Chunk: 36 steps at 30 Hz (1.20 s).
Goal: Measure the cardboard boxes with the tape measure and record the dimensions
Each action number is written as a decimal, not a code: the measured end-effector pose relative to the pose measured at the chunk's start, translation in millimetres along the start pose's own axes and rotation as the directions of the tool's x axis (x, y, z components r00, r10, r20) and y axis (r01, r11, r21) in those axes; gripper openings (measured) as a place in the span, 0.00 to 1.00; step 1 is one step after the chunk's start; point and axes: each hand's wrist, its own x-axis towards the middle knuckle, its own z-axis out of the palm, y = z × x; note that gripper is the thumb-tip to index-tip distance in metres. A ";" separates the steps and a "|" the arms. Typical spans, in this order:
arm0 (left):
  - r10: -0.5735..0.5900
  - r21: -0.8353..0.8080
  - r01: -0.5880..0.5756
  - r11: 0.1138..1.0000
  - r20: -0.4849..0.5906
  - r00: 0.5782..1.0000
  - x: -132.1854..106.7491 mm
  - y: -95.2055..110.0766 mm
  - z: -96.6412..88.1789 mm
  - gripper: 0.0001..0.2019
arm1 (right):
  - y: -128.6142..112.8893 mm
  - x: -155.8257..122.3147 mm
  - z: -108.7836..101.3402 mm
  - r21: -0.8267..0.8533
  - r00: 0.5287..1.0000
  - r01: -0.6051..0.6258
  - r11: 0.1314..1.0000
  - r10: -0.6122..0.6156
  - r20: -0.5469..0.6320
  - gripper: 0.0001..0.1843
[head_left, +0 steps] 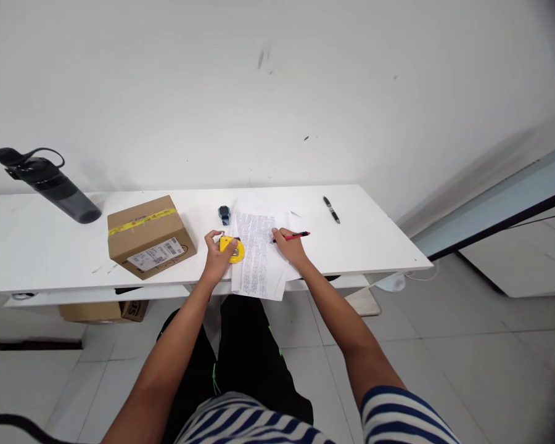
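The closed brown cardboard box (150, 237) hides its contents. The left hand (216, 256) is clamped on a round yellow tape measure (234, 250) beside the printed paper sheet (254, 268). The right hand (290, 248) pinches a slim red pen (298, 235) over the sheet. The pen lies left-right, with its tip to the left.

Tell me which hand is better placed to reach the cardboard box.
Left, probably. The left hand, on the yellow tape measure, sits beside the cardboard box; the right hand holds a red pen beyond the paper.

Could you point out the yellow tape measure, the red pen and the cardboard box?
yellow tape measure (237, 253), head view, on its yellow case.
red pen (298, 235), head view, on its barrel.
cardboard box (147, 233), head view, on its top face.
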 end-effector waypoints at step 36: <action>0.079 0.069 -0.075 0.995 -0.065 0.995 5.1 -9.4 -3.8 0.17 | 0.2 -0.7 2.8 -0.070 1.000 -0.014 0.997 0.013 -0.009 0.19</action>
